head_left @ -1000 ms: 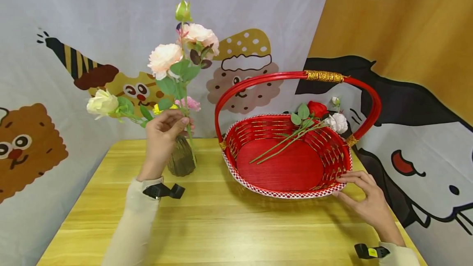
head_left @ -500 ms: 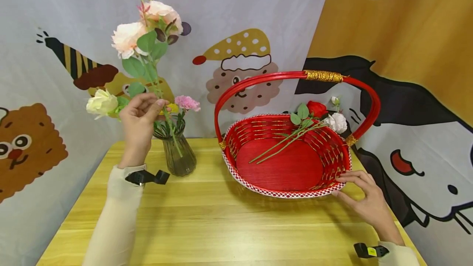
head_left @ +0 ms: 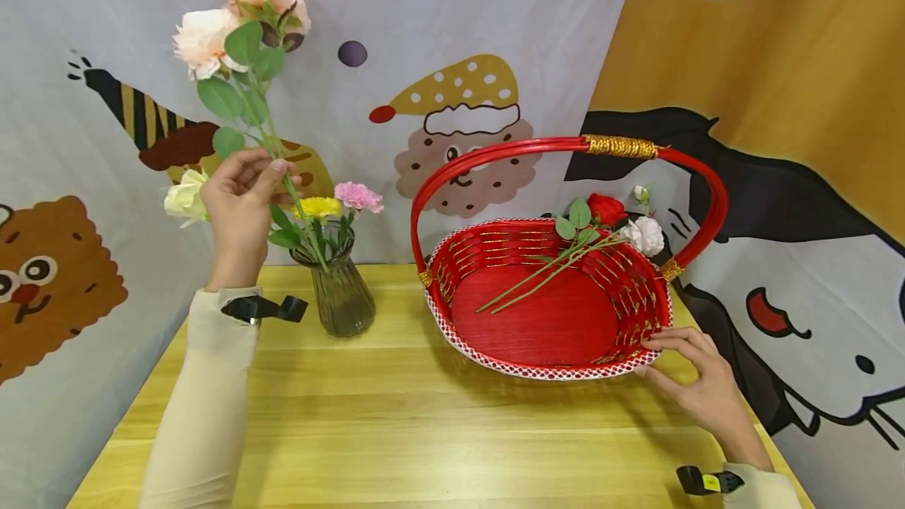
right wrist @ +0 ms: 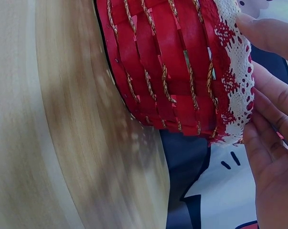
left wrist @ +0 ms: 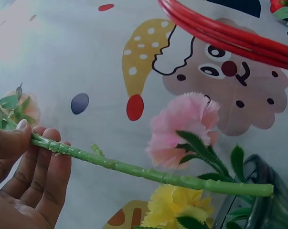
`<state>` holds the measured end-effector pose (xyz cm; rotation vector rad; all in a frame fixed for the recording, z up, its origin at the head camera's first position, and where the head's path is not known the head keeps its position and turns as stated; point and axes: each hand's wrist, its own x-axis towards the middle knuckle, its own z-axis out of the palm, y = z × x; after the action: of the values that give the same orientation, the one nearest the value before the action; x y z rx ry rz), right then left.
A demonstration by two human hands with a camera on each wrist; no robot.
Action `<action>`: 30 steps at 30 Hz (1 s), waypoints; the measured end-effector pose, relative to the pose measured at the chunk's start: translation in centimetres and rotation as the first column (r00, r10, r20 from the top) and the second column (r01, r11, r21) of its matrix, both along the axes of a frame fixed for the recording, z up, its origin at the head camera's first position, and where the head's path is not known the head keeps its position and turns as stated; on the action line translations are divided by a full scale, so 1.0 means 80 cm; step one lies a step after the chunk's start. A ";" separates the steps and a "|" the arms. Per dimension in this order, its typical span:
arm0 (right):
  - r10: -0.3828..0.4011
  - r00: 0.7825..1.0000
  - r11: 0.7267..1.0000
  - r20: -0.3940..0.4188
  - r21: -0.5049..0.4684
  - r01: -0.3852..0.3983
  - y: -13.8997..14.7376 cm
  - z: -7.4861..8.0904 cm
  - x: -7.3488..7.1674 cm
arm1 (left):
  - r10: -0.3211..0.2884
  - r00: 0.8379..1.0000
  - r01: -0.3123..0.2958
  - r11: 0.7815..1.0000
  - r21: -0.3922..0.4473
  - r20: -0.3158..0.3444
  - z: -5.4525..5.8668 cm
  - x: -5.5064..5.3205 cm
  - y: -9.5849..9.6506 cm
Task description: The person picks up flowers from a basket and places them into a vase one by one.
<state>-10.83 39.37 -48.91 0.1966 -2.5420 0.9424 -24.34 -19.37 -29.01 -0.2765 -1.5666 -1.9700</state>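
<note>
My left hand (head_left: 243, 203) pinches the green stem of a peach peony spray (head_left: 207, 42) between thumb and fingers. Its two blooms and bud rise upper left in the head view. In the left wrist view, the stem's (left wrist: 148, 174) cut lower end shows in front of the rim of the glass vase (head_left: 344, 297). A yellow carnation (head_left: 318, 207), a pink carnation (head_left: 359, 196) and a pale yellow rose (head_left: 187, 199), partly behind my left hand, stand there. My right hand (head_left: 707, 387) holds the lace-trimmed rim of the red woven basket (head_left: 537, 336), thumb outside, fingers over the edge.
A red rose (head_left: 606, 209) and a white flower (head_left: 643, 235) lie in the basket, blooms at its back right edge. The basket's tall handle (head_left: 495, 149) arches above. Below is the wooden table (head_left: 396, 430), backed by a cartoon-printed curtain (head_left: 452, 6).
My left hand has moved left and upward with the peony spray, its stem drawn up at the vase and the carnations uncovered. My right hand and the basket have stayed put.
</note>
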 end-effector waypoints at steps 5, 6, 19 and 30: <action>-0.001 1.000 1.000 -0.004 0.001 0.001 0.000 0.002 0.000 | 0.004 1.000 -0.004 1.000 0.009 0.022 0.001 -0.006 -0.004; -0.002 1.000 1.000 -0.005 0.000 0.002 -0.001 0.002 0.000 | 0.001 1.000 -0.001 1.000 0.008 0.024 0.001 -0.007 -0.004; -0.001 1.000 1.000 0.003 -0.016 0.001 -0.002 0.002 0.002 | -0.004 1.000 0.003 0.999 0.032 0.030 0.005 -0.016 -0.005; -0.005 1.000 1.000 -0.003 -0.001 0.005 -0.002 0.001 0.001 | -0.001 0.995 0.000 1.000 0.011 0.101 -0.009 -0.015 -0.003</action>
<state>-10.72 39.25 -48.82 0.1918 -2.5380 0.9406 -25.53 -19.59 -29.73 -0.1751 -1.6187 -2.0205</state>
